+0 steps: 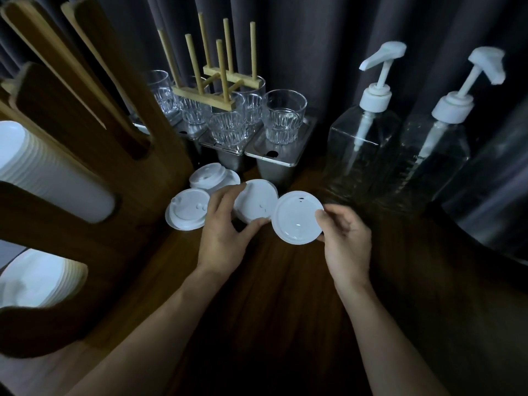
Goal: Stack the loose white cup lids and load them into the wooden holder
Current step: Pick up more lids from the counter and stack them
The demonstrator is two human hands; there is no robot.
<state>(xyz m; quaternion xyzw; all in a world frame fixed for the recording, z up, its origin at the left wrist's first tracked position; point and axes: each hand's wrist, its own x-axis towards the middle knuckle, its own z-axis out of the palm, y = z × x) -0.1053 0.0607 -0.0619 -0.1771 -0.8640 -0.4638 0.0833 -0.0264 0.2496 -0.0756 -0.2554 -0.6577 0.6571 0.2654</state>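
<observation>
Fingers (225,194) of left hand (221,238) pinch domed white lid (254,204); right hand (347,238) pinches flat round lid (295,217).

No text, brand or number is legible; faint markings on a pump bottle (423,155) are unreadable.

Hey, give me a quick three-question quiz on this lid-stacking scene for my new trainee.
1. True or false: the left hand and right hand both hold white lids.
2. How many pump bottles are in view? A) one B) two C) four
3. On which side of the hands does the wooden holder stand?
Key: 1 true; 2 B; 3 left.
</observation>
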